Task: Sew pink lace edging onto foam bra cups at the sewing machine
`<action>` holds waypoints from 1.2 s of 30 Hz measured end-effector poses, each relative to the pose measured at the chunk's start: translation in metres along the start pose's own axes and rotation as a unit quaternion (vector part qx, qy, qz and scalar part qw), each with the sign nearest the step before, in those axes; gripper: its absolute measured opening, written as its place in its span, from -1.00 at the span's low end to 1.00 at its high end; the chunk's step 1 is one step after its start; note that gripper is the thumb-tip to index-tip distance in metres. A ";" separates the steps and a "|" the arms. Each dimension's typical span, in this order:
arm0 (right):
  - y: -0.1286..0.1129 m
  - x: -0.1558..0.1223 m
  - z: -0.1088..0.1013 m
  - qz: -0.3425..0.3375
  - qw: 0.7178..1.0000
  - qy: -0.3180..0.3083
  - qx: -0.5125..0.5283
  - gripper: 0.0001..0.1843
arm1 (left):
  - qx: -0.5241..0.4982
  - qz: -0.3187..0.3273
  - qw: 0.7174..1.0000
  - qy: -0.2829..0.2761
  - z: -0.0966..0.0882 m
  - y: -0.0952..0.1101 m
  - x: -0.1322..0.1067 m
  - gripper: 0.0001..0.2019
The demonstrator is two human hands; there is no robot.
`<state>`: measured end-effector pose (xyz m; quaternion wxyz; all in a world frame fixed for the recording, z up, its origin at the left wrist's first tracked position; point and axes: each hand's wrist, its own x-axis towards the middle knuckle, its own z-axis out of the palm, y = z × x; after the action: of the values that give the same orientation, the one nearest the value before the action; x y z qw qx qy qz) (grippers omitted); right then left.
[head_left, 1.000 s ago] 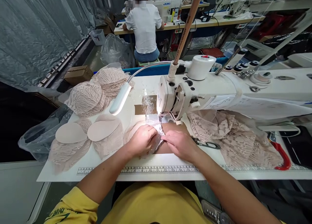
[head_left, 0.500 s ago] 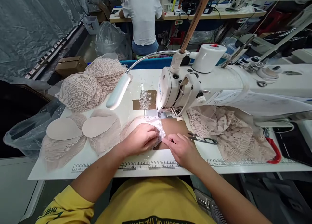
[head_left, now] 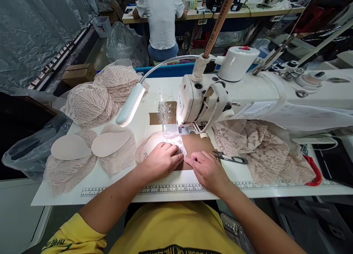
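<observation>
A beige and white lace bra cup (head_left: 150, 141) lies under the lit head of the sewing machine (head_left: 193, 103), with its lace edge by the needle area. My left hand (head_left: 161, 160) rests over the cup, fingers curled and closed on its near side. From the other side my right hand (head_left: 208, 169) is closed, thumb and forefinger pinching the lace's lower right corner. Part of the cup is hidden beneath my left hand. Just past my right fingers lie black thread snips (head_left: 231, 158), not held.
Two lace pieces with smooth cup pads (head_left: 71, 147) lie left, before a stack of lace cups (head_left: 88, 103). A lamp (head_left: 131, 105) hangs over the table. Patterned lace fabric (head_left: 264, 147) and a red-handled tool (head_left: 314, 171) lie right. A ruler strip (head_left: 165, 189) runs along the front. Another person (head_left: 161, 18) sits ahead.
My left hand has shifted slightly and its fingers have spread a little toward my right fingertips. My right hand stays at the lace corner. The view has tilted slightly.
</observation>
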<state>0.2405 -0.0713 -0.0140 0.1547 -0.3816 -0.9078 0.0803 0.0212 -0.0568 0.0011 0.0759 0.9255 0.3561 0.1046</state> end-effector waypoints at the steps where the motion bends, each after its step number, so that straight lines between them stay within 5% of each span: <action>1: 0.001 0.000 0.000 0.001 1.000 0.003 0.002 -0.62 | 0.000 -0.001 1.000 0.001 0.000 0.000 0.000 -0.68; 8: 0.008 0.000 0.002 0.017 0.999 0.044 0.011 -0.61 | -0.009 -0.006 1.000 0.000 -0.001 0.003 0.000 -0.69; 17: 0.009 0.012 -0.001 0.016 0.996 -0.048 -0.069 -0.51 | -0.033 -0.001 0.999 0.030 -0.002 -0.001 0.002 -0.69; 36: 0.005 0.011 0.000 0.034 0.996 -0.035 -0.071 -0.60 | 0.029 -0.015 0.999 0.034 0.007 -0.007 0.009 -0.68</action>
<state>0.2361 -0.0600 -0.0127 0.0931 -0.4190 -0.9025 0.0343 0.0246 -0.0459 -0.0059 0.0380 0.9178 0.3750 0.1247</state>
